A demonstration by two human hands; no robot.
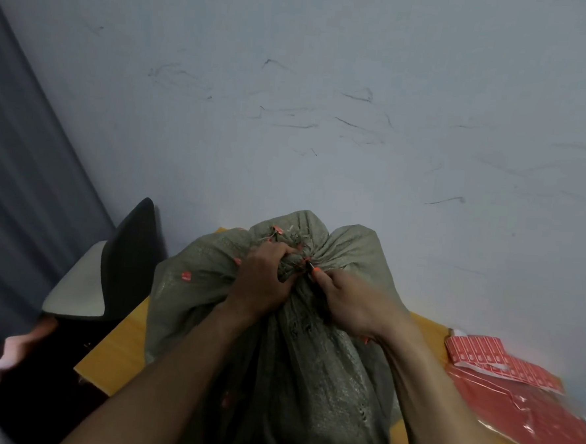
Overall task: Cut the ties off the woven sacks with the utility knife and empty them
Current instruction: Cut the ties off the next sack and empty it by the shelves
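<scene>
A grey-green woven sack [276,358] is standing full and upright on a yellow table [119,352], pushed close to a pale scuffed wall [325,121]. Its top is gathered into a bunched neck [295,247], where small orange tags are showing. The tie itself is sitting among the folds and fingers and is too small to make out clearly. The left hand [264,282] is gripping the neck from the near side, fingers curled tightly into the cloth just below the gather. The right hand [355,304] is closed around a utility knife [314,270], of which only the orange tip and a short blade are showing, and it is pointing that tip into the gather, right beside the left fingertips. To do this cut well, the person is probably best served by pulling the neck taut with the left hand, slipping the blade under the tie alone, and drawing it away from the gripping fingers, since blade and knuckles are lying very near each other. Cutting shallow should spare the sack's weave and whatever is inside. On the right of the table a stack of red packets [482,357] is lying near the sack, on top of a red plastic bag [530,414]. To the left a black chair [128,256] is standing beside the table, with a dark curtain [20,171] hanging behind it.
</scene>
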